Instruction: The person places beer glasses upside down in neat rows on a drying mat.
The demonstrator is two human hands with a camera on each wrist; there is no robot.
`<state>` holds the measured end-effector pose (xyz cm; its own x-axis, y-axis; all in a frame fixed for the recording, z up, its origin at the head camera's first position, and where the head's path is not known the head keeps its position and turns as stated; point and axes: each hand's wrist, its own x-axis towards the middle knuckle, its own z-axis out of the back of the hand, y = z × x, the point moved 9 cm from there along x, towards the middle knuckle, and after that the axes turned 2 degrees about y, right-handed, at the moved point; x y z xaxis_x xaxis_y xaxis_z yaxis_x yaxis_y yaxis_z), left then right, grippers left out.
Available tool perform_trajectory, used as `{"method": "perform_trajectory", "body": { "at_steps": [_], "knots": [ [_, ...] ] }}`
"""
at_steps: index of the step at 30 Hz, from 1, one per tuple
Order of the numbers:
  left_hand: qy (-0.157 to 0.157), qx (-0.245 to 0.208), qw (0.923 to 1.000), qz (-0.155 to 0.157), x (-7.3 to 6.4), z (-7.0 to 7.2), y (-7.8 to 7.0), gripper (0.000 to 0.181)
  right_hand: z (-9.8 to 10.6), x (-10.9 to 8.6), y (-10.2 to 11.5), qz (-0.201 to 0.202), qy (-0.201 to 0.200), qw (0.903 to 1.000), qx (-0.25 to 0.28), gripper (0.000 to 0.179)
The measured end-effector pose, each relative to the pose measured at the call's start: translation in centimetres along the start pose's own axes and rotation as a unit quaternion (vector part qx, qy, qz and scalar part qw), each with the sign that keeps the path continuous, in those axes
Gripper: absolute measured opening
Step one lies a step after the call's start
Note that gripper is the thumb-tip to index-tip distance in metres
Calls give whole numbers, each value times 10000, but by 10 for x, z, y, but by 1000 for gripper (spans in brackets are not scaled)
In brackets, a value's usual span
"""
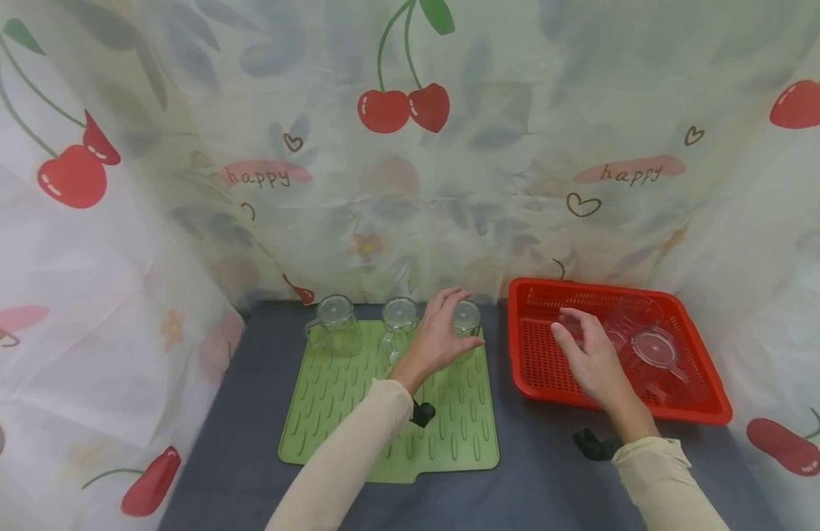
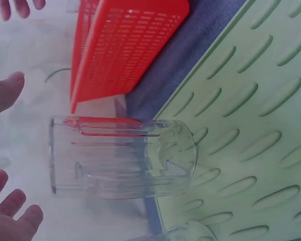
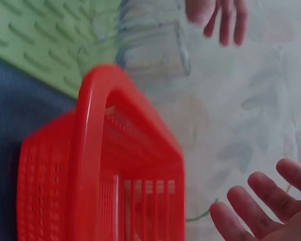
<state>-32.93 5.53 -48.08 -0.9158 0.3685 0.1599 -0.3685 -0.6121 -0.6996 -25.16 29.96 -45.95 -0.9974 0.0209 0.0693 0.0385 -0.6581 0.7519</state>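
My left hand (image 1: pixel 439 332) hovers with fingers spread beside the rightmost of three upside-down glass mugs (image 1: pixel 467 316) on the green drying mat (image 1: pixel 450 435). In the left wrist view that mug (image 2: pixel 120 158) stands apart from the fingers, nothing between them. The left mug (image 1: pixel 337 317) and middle mug (image 1: pixel 400 316) line the mat's far edge; the forearm partly hides the middle one. Over the red basket (image 1: pixel 529 387) hangs my right hand (image 1: pixel 589 358), fingers loosely bent and holding nothing. Clear glass mugs (image 1: pixel 655 349) lie in the basket's right part.
A dark grey cloth (image 1: pixel 237 442) covers the table under the mat and basket. Behind and at both sides hangs a cherry-printed curtain (image 1: pixel 410 199). The basket's raised rim (image 3: pixel 90 125) stands between the right hand and the mat.
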Motion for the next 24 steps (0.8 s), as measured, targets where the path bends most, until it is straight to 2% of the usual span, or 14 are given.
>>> {"method": "perform_trajectory", "body": {
  "at_steps": [4, 7, 13, 19, 24],
  "knots": [
    [-104, -189, 9997, -99, -8, 7, -2, 84, 8, 5, -9, -100, -13, 9994, -324, 76],
    [-204, -440, 9988, -53, -16, 14, -1, 85, 15, 8, -16, -198, 24, 9982, -567, 82],
    [-260, -751, 9968, 28, -30, 21, 2, 89, 30, 17, -24, -67, -148, 9928, -1186, 86],
    [-245, -1025, 9944, -81, -44, 28, 2, 90, 37, 25, -33, -20, -225, 9874, -1567, 86],
    [-261, -1168, 9928, -95, -53, 35, 3, 90, 51, 31, -41, 7, -347, 9835, -1777, 83]
  ]
}}
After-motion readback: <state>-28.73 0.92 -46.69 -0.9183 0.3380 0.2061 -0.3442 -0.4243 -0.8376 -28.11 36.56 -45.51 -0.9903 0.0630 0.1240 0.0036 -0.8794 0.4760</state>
